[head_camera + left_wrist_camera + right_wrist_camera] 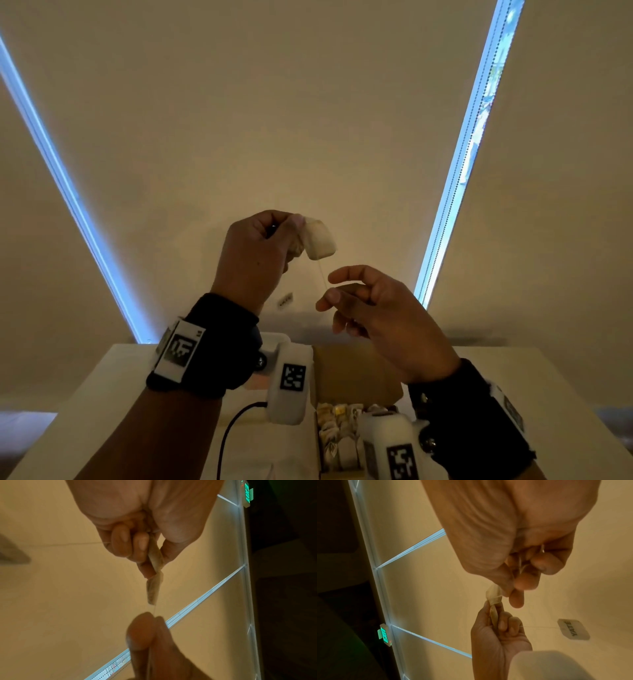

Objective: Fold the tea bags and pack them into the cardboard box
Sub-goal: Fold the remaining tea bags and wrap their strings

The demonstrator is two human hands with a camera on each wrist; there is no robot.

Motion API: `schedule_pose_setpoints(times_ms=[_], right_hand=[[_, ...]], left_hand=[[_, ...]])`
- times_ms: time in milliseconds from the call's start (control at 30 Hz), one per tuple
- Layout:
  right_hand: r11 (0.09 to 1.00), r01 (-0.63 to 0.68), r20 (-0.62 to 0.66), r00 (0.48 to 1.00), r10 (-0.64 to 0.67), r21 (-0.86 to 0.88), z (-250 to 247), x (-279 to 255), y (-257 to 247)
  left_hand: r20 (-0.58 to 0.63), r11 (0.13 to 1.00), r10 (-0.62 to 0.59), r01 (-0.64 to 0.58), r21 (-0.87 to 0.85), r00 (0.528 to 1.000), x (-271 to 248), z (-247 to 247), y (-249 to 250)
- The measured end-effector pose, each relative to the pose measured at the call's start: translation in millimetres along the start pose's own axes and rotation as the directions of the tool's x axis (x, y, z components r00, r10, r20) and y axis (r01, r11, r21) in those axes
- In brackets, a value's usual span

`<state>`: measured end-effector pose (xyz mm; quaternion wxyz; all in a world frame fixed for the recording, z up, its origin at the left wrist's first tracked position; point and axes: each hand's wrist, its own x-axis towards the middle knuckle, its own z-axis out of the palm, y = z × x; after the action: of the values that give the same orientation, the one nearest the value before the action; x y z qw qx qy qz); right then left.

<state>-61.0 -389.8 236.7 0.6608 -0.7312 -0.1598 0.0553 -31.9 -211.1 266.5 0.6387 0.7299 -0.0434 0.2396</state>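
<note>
Tea bag (319, 242) raised above cardboard box (356, 373), pinched in left hand (255, 255); string (322, 275) pinched between thumb and forefinger of right hand (373, 310).
Paper tag (573, 629) dangling on the string's far end beside the left hand. Below, box open on pale table (102, 404), packed with folded tea bags (337, 431), partly hidden by wrist cameras; black cable (227, 435) alongside. Behind, beige roller blinds (274, 120) with bright daylight gaps; green exit sign (384, 635) off to the side.

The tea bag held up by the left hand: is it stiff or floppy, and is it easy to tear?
The tea bag is probably light: the left hand holds it by one pinched edge. It looks soft, bending at the fingers. The thin string, which the right hand pinches, might snap if jerked.
</note>
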Motion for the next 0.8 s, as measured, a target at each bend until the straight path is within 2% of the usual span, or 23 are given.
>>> schedule_pose_setpoints(times_ms=[200, 300, 367, 467, 567, 633, 733, 800], right_hand=[[0.997, -0.032, 0.03, 0.999, 0.03, 0.068, -10.6, 5.7, 0.8], [0.988, -0.087, 0.062, 0.995, 0.08, 0.129, -16.2, 15.7, -6.8], [0.989, -0.08, 0.047, 0.996, 0.074, 0.127, -19.8, 25.2, -14.6], [0.996, 0.008, -0.037, 0.999, -0.005, 0.084, -22.8, 35.1, -27.5], [0.984, 0.112, -0.153, 0.979, -0.133, -0.139, -19.2, 36.4, -33.4], [0.962, 0.151, -0.22, 0.955, -0.201, -0.226, -14.1, 35.3, -31.4], [0.955, 0.173, -0.284, 0.928, -0.241, -0.242, -5.8, 34.4, -25.0], [0.956, 0.19, -0.275, 0.929, -0.249, -0.225, -0.4, 33.0, -21.6]], left_hand=[[0.088, 0.997, -0.037, 0.044, -0.071, 0.995, -2.6, 0.4, 7.1], [0.188, 0.999, -0.023, 0.03, -0.033, 0.982, -6.1, -1.0, 10.8], [0.265, 0.997, 0.029, -0.046, 0.057, 0.964, -8.8, -1.9, 11.5], [0.328, 0.956, 0.133, -0.208, 0.207, 0.935, -10.7, -2.1, 9.3], [0.305, 0.911, 0.176, -0.273, 0.31, 0.936, -8.8, -2.4, 5.1], [0.276, 0.878, 0.216, -0.31, 0.366, 0.937, -8.2, -2.3, 3.7], [0.243, 0.803, 0.305, -0.385, 0.454, 0.921, -9.6, -1.6, 2.9], [0.215, 0.813, 0.318, -0.383, 0.439, 0.923, -9.9, -0.8, 0.2]])
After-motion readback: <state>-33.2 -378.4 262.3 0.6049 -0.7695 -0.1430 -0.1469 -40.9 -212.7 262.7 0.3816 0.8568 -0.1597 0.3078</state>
